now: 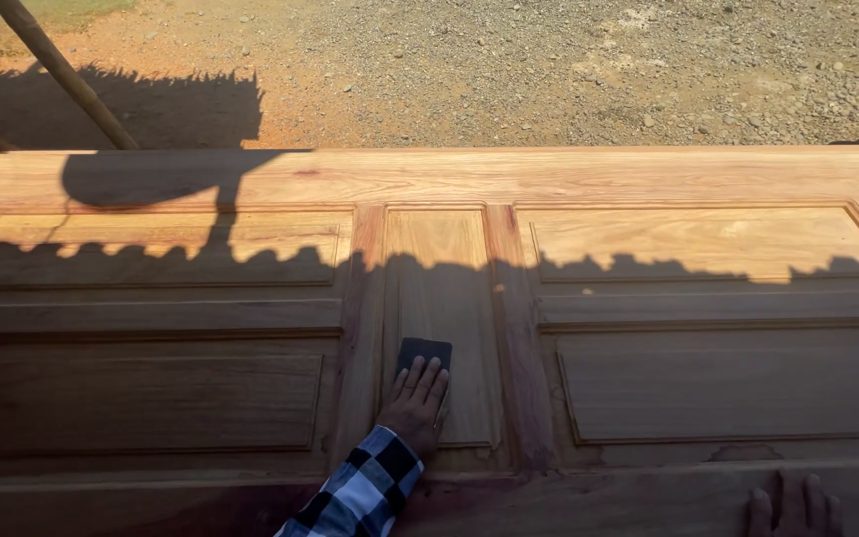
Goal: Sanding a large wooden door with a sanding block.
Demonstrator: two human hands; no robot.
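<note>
Left hand reaching forward from a black-and-white checked sleeve, palm down, fingers extended side by side and pointing away from the wearer. Fingertips pressed flat onto the near part of a dark sanding pad; not a pinch, simply held down from above. Pad lying flat on the narrow central panel of a wooden door, in the shaded near half of that panel. Long axis of the pad not quite clear from here, being partly covered by the fingers; visible outline roughly square, edges in line with the panel's edges. Central panel running lengthwise away from the wearer, the door itself laid horizontally with its long axis left to right.

Right hand at the lower right edge of view, fingers spread and resting flat on the door's near rail; nothing held.

Beyond the door, gravel ground in sunlight, and a slanting pole at upper left. Jagged roof shadow across the door's panels.
</note>
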